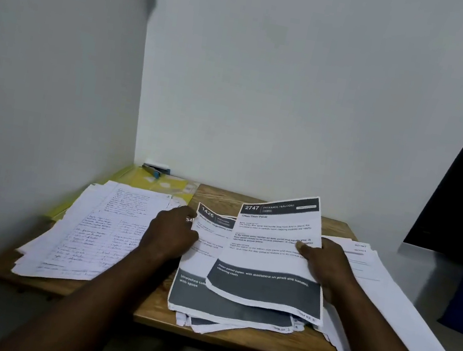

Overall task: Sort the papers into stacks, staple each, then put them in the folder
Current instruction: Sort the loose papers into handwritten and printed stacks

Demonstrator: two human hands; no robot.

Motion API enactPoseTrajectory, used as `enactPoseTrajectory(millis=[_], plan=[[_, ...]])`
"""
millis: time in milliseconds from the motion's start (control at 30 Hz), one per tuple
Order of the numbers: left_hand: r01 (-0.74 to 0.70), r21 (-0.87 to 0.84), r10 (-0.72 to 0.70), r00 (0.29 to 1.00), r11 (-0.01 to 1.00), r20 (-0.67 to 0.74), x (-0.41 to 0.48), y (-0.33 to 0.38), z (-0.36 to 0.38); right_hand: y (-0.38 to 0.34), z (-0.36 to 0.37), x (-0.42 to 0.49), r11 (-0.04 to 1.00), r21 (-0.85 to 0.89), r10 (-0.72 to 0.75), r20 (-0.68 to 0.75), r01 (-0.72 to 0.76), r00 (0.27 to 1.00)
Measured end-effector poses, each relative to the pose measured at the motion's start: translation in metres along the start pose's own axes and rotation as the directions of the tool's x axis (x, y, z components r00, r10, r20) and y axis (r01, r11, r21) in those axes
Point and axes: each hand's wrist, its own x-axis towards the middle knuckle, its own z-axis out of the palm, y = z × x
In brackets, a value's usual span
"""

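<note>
- Three groups of paper sit on the table [220, 198], so sorting looks well advanced. The printed pile [198, 295] of dark-banded forms lies in the middle and serves as the reference point below.
- Left of the printed pile lies the handwritten stack [92, 231], loosely fanned. Its edges are not squared, so it is judged not ready for stapling.
- Right of the printed pile, and partly tucked under it, lies a white stack [391, 309] of faintly printed sheets that overhangs the table edge.
- Above the printed pile, the right hand [328, 268] holds the sheet headed 2747 [268, 261] tilted up. The thumb presses on the sheet's face and pinches it against fingers hidden behind. The tilt probably lets the heading be read before the sheet is assigned to a stack.
- At the left edge of the printed pile rests the left hand [171, 234], its fingers [187, 214] bent and close together on the form headed 1426. Whether they pinch that edge or only press it down cannot be told. Either way, the hand likely steadies the pile while the top sheet comes away.
- Behind and left of the printed pile, beyond the handwritten stack, the yellow folder [161, 186] lies flat in the corner with the stapler [155, 170] on top. Both appear set aside for later steps.
- Risk noted: the printed pile's lower sheets are skewed and stick out at the front, so they will need aligning before stapling.
</note>
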Motion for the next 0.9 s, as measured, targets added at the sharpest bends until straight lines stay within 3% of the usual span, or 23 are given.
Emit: enactPoseTrajectory(millis=[100,167,267,333,467,667,900], plan=[[0.048,0.048,-0.05,0.998,0.998,0.038,0.001,-0.004,0.001,-0.008,0.016,-0.007,1.0,0.019,-0.014,0.057,0.013,0.998],[0.067,0.05,-0.069,0.997,0.996,0.024,-0.002,-0.005,0.001,-0.012,0.028,-0.01,0.997,-0.071,-0.015,0.093,0.022,0.996],[0.094,0.094,-0.091,0.995,0.991,-0.031,-0.006,-0.005,0.002,-0.017,0.045,-0.022,0.897,-0.427,-0.055,0.155,0.117,0.986],[0.109,0.133,-0.104,0.993,0.985,-0.047,-0.009,-0.003,0.002,-0.018,0.049,-0.029,0.833,-0.527,-0.114,0.137,0.169,0.984],[0.123,0.147,-0.12,0.992,0.981,-0.032,-0.008,-0.002,0.001,-0.022,0.043,-0.035,0.813,-0.556,-0.201,0.011,0.173,0.98],[0.094,0.152,-0.097,0.995,0.984,0.014,-0.01,0.006,0.003,-0.015,0.052,-0.048,0.789,-0.566,-0.18,0.159,0.239,0.971],[0.052,0.106,-0.061,0.994,0.993,0.087,-0.012,0.005,-0.002,-0.01,0.055,-0.052,0.832,-0.493,-0.201,0.158,0.254,0.967]])
